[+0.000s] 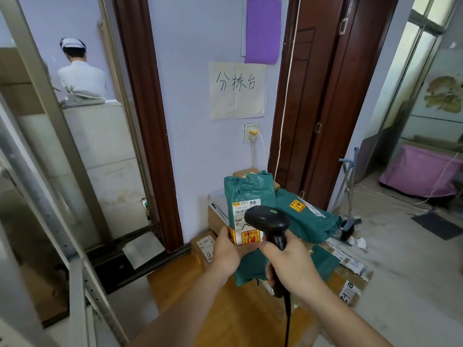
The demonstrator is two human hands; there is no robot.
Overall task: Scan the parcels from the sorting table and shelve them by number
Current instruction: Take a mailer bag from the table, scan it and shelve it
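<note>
My left hand (226, 254) grips a green plastic-wrapped parcel (248, 194), held upright with its white shipping label and yellow fragile sticker facing me. My right hand (290, 266) grips the handle of a black barcode scanner (266, 219), whose head sits right in front of the parcel's label. A second green parcel (308, 216) with a yellow sticker lies on the pile behind. Brown cardboard boxes (204, 249) sit on the wooden sorting table (175, 284) under and beside the held parcel.
A paper sign (236, 91) with handwritten characters hangs on the wall above the pile. A metal shelf frame (50, 196) stands at left, a person in white beyond it. Flattened cardboard (350, 266) and a pink-covered crate (421, 171) lie at right on the floor.
</note>
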